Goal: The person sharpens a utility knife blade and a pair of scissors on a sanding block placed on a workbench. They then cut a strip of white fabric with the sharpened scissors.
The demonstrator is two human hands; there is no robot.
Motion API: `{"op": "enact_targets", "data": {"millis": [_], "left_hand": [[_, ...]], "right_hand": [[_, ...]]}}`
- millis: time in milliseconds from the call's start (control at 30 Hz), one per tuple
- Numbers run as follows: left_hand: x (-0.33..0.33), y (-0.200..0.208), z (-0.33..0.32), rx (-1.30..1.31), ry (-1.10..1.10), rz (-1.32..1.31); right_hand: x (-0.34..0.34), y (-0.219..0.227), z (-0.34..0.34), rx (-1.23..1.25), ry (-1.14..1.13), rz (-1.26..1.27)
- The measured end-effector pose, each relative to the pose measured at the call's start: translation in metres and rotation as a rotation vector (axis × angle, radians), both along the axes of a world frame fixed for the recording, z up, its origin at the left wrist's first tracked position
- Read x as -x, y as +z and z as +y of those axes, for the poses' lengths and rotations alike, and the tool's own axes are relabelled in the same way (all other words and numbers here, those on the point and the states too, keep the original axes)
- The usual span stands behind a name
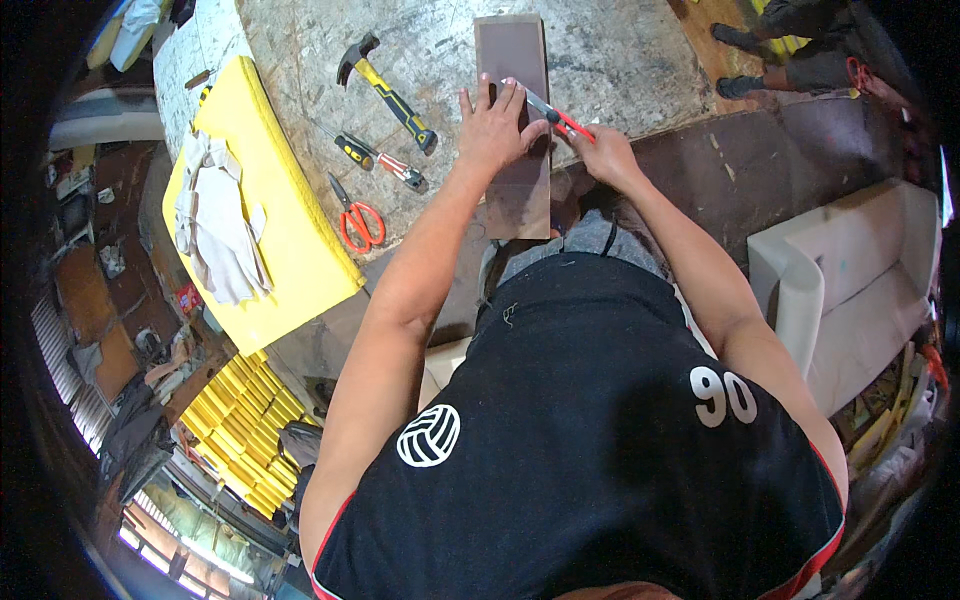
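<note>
Table (290, 60) bears hammer (393, 103), screwdriver (353, 150), scissors (349, 207), brown strip (512, 52), yellow sheet (295, 240).

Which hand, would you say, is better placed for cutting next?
Probably the right hand: it holds the red knife over the brown panel, while the left hand rests on it.

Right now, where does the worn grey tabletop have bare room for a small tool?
Bare: right of the long brown panel, beyond the right hand; also between that panel and the black-yellow claw hammer. Crowded: between hammer and yellow padded sheet, where a yellow-black screwdriver and red-handled scissors lie.
</note>
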State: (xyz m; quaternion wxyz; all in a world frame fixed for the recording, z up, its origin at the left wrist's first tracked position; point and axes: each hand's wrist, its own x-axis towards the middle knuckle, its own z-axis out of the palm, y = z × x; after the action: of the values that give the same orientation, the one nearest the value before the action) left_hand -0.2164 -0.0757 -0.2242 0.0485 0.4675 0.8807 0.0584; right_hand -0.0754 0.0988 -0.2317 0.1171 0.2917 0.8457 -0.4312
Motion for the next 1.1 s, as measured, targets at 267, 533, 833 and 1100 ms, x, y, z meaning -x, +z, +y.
{"op": "enact_targets", "data": {"millis": [267, 533, 833, 1100], "left_hand": [[-0.042, 0.013, -0.019, 0.025, -0.028, -0.100], [-0.037, 0.001, -0.021, 0.059, -0.044, -0.066], [0.008, 0.008, 0.003, 0.028, -0.004, -0.044], [-0.048, 0.008, -0.009, 0.053, -0.014, -0.065]], "right_hand": [[-0.064, 0.002, -0.017, -0.016, -0.024, 0.053], [-0.053, 0.001, -0.011, 0.020, -0.002, 0.024], [-0.003, 0.005, -0.001, -0.031, 0.002, 0.011], [-0.060, -0.004, -0.009, -0.048, -0.001, 0.005]]}}
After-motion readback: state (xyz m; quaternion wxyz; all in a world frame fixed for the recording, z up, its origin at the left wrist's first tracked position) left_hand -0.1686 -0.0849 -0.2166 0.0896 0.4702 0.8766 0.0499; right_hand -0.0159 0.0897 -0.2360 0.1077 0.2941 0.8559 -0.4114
